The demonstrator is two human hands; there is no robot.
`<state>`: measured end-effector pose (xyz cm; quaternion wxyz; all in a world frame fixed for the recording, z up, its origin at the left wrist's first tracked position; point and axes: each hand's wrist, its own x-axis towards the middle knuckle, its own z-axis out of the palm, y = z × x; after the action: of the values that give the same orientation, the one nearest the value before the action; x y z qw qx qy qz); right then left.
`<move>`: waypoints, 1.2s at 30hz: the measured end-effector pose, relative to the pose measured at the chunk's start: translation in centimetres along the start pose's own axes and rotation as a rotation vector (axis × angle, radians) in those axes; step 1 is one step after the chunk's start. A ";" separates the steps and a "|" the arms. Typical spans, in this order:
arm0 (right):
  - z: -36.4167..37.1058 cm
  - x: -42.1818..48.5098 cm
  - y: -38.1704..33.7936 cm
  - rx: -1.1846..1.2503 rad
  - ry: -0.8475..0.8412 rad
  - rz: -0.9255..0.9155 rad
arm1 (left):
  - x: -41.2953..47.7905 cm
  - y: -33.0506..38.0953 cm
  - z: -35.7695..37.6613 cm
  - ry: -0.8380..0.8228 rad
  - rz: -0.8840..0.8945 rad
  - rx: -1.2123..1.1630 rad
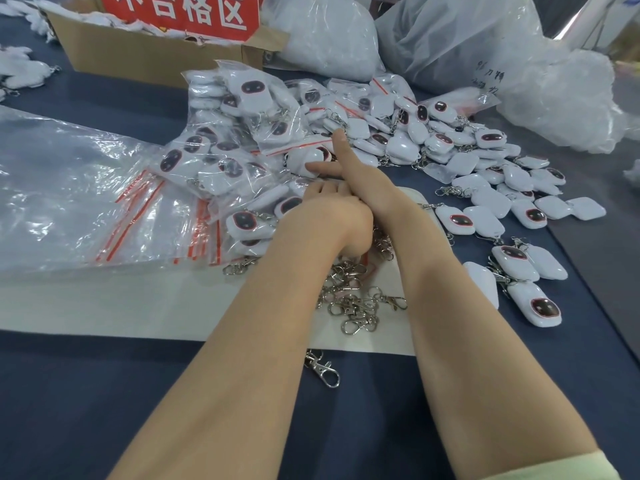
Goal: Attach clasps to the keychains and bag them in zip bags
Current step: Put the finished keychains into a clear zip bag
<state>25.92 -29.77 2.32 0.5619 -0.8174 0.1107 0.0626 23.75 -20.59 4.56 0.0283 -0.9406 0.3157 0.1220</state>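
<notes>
My right hand (341, 168) reaches over the heap, index finger straight and pointing up, another finger touching a white keychain (304, 159) with a dark oval face. My left hand (329, 211) lies just below it, fingers stretched forward and partly hidden under the right wrist, resting on bagged keychains (242, 133). Loose keychains (485, 161) spread to the right. A pile of metal clasps (353, 299) sits between my forearms, and a single clasp (323, 370) lies nearer me. Empty zip bags (138, 209) with red strips are stacked at left.
A white mat (138, 306) lies on the dark blue table (86, 393). A cardboard box (149, 57) with a red sign stands at the back. Large plastic sacks (450, 36) fill the back right. White plush items (20, 71) lie at far left.
</notes>
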 end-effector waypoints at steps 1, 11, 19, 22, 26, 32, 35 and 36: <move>0.0 -0.1 0.0 0.016 0.008 -0.004 | 0.0 0.0 0.0 0.001 0.001 -0.002; -0.7 0.1 0.7 0.153 0.590 -0.154 | 0.1 0.6 0.2 0.057 0.048 -0.028; -3.2 0.8 2.1 0.934 0.452 -0.055 | 0.5 0.4 0.5 0.118 0.055 -0.065; -3.3 1.0 2.5 0.979 0.374 -0.003 | 0.6 0.3 0.5 0.142 0.061 -0.081; -3.4 0.4 1.5 1.245 0.329 -0.060 | 0.6 0.3 0.5 0.152 0.064 -0.099; -2.8 0.2 1.2 1.313 0.233 -0.100 | 0.8 0.3 0.6 0.148 0.052 -0.081; -2.6 0.3 1.2 1.162 0.303 -0.085 | 0.8 0.3 0.6 0.159 0.056 -0.093; -2.6 0.4 1.2 1.142 0.317 -0.072 | 0.8 0.3 0.6 0.162 0.057 -0.096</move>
<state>25.94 -32.64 2.07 0.8911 -0.3881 0.1819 -0.1488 24.10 -21.19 3.77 -0.0457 -0.9383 0.3372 0.0611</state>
